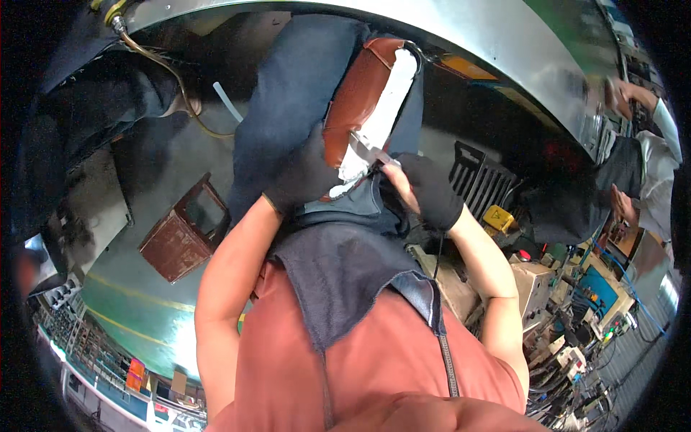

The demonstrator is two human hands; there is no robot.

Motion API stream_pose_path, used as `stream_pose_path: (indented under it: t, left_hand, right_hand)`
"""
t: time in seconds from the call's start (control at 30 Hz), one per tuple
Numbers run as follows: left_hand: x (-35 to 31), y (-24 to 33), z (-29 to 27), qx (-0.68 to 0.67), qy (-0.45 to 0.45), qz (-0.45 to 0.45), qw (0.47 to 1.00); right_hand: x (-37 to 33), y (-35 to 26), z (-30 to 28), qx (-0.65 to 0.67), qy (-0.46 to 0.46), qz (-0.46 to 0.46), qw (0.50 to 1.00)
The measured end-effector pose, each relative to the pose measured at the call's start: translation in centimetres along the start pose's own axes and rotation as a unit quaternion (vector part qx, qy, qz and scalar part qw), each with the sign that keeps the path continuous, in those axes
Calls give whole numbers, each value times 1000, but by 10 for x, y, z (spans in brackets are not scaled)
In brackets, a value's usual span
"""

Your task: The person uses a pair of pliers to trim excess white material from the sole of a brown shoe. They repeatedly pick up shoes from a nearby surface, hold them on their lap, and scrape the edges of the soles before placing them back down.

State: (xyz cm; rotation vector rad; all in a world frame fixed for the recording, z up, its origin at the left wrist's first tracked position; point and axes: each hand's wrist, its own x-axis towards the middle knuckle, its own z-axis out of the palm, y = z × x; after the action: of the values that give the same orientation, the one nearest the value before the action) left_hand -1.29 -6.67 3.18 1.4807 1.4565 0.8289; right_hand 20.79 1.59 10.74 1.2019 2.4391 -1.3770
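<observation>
A brown leather shoe [358, 86] lies lengthwise across my lap, tilted so that a white strip [392, 93] along its underside faces up. My left hand [306, 176], in a black glove, is closed around the near left side of the shoe; its fingertips are partly hidden. My right hand [428, 191] wears a black glove that leaves some fingertips bare. Those fingers are closed on a metal hand tool [367, 149] with a curved head, which touches the white strip near the shoe's near end. The tool's exact kind is unclear.
A curved metal bench edge [461, 29] runs beyond my knees. Left on the floor is a brown open-framed box [180, 241]; a hose [162, 68] hangs nearby. To the right stand a black slatted crate [479, 176] and cluttered machinery [568, 309]. Other people sit on both sides.
</observation>
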Motion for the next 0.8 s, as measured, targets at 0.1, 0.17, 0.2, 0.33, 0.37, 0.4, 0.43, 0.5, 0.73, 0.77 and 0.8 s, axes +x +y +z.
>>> stream_pose_path:
  t: [0.1, 0.17, 0.2, 0.33, 0.37, 0.4, 0.43, 0.5, 0.73, 0.77, 0.8]
  left_hand:
    - [-2, -11, -1, 10, 10, 12, 1000]
    - [6, 11, -13, -55, 43, 20, 997]
    - [6, 13, -14, -92, 12, -13, 996]
    - [4, 13, -14, -160, -34, -51, 985]
    - [5, 14, -13, -158, -28, -36, 986]
    - [5, 16, -13, -150, -22, -33, 988]
    - [6, 20, -14, -142, -16, -29, 989]
    - [8, 23, -10, -146, 3, -39, 989]
    - [2, 21, -5, -192, 18, -75, 978]
    - [2, 26, -7, -195, 17, -89, 977]
    - [4, 31, -10, -197, 15, -102, 975]
  right_hand:
    - [-4, 9, -3, -15, -4, 2, 1000]
    - [-7, 25, 8, -31, 8, 0, 999]
    - [-8, 29, 10, -39, 12, -1, 999]
    - [-16, 20, 6, -14, -17, 56, 998]
    - [-17, 11, -1, -13, -34, 84, 996]
    - [-17, 6, -4, -13, -51, 111, 992]
    - [-18, 6, -3, -16, -43, 109, 993]
    - [-21, 5, -4, -25, -23, 108, 994]
    - [-13, 31, 13, -49, 41, 63, 996]
    - [-12, 33, 16, -53, 38, 61, 996]
    - [-10, 36, 19, -57, 35, 60, 996]
